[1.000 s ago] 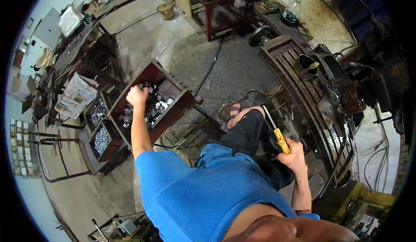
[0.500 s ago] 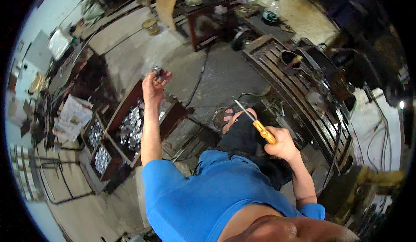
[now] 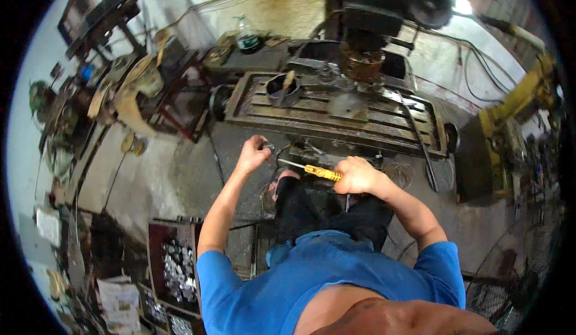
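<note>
Right grip [image 3: 359,176] clenches a yellow-handled tool [image 3: 323,172] — left grip [image 3: 255,153] pinches a small metal piece [image 3: 270,147] — near the machine bed's front edge [image 3: 348,135].

A metal workshop is showing itself: a machine [image 3: 363,59] is standing over a slotted table [image 3: 384,125], a bin [image 3: 157,263] is holding metal pieces [image 3: 180,269], and a stained wall [image 3: 288,14] is rising behind.

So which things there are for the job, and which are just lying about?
Seem part of the job:
yellow-handled tool, in the right grip
small piece, in the left grip
shiny metal bits in the box, probably

Seem just lying about:
see-through bottle
newspaper
bucket
</note>
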Demonstrator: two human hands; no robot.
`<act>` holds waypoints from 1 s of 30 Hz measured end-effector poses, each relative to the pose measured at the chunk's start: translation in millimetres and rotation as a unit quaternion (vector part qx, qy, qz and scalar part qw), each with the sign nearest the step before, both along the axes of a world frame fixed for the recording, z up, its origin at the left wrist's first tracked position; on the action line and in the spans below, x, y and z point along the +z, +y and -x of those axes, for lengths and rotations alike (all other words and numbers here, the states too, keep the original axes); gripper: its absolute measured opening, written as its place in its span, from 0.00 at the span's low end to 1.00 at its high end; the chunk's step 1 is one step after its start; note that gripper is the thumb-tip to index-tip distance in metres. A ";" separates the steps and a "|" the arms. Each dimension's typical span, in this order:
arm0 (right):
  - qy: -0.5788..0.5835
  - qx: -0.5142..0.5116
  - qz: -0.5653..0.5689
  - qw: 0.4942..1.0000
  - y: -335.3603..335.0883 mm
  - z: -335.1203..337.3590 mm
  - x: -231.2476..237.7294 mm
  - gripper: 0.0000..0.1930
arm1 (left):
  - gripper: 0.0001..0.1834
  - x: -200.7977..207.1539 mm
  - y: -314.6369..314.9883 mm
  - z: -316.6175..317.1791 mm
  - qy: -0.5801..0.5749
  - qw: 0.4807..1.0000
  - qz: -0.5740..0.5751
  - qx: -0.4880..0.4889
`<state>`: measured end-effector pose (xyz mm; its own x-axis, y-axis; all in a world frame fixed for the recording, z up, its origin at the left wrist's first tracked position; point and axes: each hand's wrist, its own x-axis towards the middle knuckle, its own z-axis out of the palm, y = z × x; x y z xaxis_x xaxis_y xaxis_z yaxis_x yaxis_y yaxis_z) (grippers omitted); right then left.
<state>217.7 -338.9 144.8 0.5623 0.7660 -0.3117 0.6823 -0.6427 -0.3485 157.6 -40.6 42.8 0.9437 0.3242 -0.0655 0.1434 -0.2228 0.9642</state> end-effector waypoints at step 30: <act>0.057 -0.335 -0.308 0.889 -133.6 -106.5 -127.3 0.14 | 0.16 29.0 -145.6 -222.0 -0.135 0.819 -0.538 -0.145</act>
